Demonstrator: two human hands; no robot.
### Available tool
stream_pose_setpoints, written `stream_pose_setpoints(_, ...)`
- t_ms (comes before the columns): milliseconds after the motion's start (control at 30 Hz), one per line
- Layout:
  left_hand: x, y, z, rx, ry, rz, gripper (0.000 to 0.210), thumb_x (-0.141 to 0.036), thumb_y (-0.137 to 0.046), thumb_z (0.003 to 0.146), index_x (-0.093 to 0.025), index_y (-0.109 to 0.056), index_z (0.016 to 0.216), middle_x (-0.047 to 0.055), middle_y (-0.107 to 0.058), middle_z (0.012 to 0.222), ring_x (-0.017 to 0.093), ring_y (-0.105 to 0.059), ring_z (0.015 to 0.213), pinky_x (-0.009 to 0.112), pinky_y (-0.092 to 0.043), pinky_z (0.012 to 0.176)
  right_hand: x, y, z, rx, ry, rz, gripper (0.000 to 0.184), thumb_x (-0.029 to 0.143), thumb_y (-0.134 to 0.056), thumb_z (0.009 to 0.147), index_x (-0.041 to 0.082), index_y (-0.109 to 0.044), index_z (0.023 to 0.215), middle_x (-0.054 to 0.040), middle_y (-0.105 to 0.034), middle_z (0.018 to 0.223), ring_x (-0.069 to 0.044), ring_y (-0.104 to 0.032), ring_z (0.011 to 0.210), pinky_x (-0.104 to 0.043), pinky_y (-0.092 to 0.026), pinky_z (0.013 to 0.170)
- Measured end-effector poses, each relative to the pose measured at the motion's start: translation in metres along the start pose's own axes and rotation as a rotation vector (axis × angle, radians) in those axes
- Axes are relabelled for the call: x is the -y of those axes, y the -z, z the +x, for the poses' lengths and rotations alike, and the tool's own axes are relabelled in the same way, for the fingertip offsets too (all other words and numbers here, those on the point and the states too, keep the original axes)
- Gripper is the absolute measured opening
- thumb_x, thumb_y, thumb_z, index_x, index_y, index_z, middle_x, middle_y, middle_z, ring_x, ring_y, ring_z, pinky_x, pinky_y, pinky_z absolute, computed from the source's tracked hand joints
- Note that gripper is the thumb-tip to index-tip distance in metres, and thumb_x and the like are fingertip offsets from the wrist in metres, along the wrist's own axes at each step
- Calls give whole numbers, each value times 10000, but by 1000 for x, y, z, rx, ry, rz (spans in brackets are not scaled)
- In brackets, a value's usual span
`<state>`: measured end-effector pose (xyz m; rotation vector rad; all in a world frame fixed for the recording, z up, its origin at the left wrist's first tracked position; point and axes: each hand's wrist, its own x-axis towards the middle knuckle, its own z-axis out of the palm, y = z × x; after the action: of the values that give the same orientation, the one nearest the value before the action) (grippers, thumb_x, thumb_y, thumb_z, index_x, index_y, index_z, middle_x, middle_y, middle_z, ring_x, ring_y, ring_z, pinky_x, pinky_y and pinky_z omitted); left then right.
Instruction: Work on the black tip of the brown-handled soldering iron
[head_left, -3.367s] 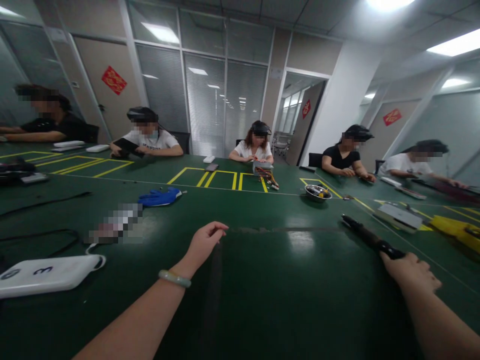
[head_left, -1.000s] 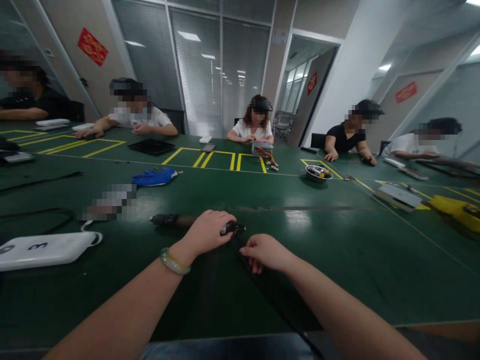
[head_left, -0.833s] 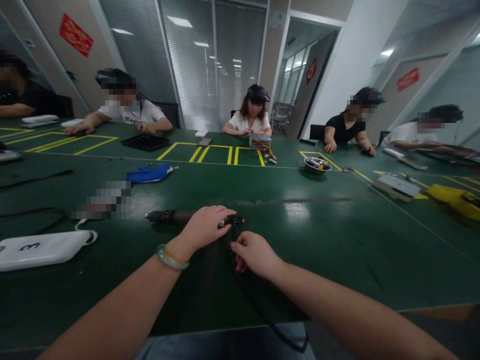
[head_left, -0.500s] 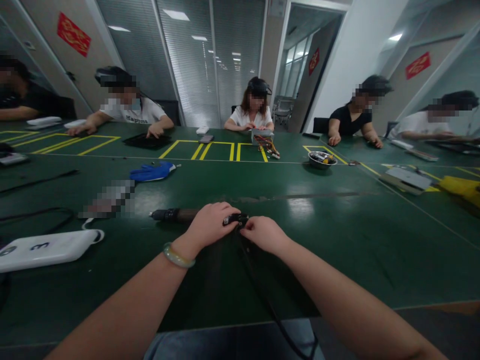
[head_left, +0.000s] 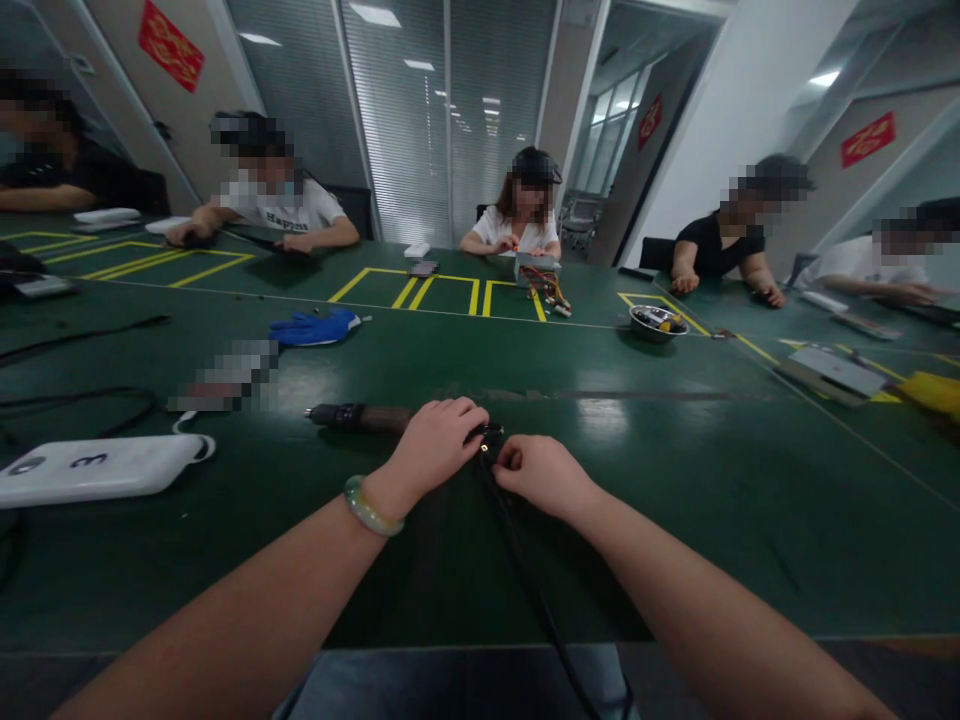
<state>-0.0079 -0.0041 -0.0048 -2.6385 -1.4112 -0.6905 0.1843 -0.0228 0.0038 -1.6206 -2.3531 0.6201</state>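
Note:
An electric screwdriver [head_left: 375, 418] with a black nose and a brownish body lies on the green table, its nose to the left. My left hand [head_left: 442, 440] is closed over its rear end, hiding most of that end. My right hand [head_left: 547, 475], fingers curled in a pinch, is at the head of a black cable [head_left: 517, 545]. A small bright metallic spot shows at the cable's end, close to the screwdriver's rear. From there the cable runs down over the table's front edge onto my lap. My fingers partly cover the cable end.
A white power bank [head_left: 97, 470] and a blue glove [head_left: 315, 327] lie to the left, with black cords [head_left: 90, 400]. Farther off stand a metal bowl [head_left: 658, 325] of small parts and a metal box [head_left: 536, 268] with coloured wires. Several people sit across the table [head_left: 675, 540].
My right hand has drawn slightly right and down, away from my left hand, and the cable's end shows more clearly. The view has shifted a little.

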Motion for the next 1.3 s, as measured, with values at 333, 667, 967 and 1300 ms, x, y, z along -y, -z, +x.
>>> stream_pose_setpoints(333,0,0,1,2,-27,-39,64,-257,-587,875,-216,-613,917,42,-599,963,208,-581,904,361,-439,817,0,3,-6,25,-12,-20,162,370,-644,791,220,-702,777,-3,-663,737,-146,-592,674,-236,-374,596)
stream_pose_setpoints(667,10,-2,3,9,-56,-120,125,-224,-591,849,-235,-635,966,26,-637,1008,206,-593,937,350,-457,827,-15,-4,10,126,-139,725,161,278,-580,862,139,-591,941,-12,-672,766,-60,-477,511,-152,-319,432)
stream_pose_setpoints(967,11,-2,4,-14,-60,-157,141,-217,-604,839,-226,-651,972,27,-649,995,195,-608,935,341,-475,842,-26,-9,20,-160,-129,591,240,381,-626,844,153,-629,920,4,-649,691,-86,-546,528,-175,-355,453)
stream_pose_setpoints(1300,13,-5,5,-36,-68,-159,141,-220,-621,827,-212,-659,962,32,-658,975,194,-616,919,330,-480,839,-31,-15,26,-237,-23,396,140,320,-630,819,187,-659,851,16,-661,711,-115,-607,618,-205,-399,544)
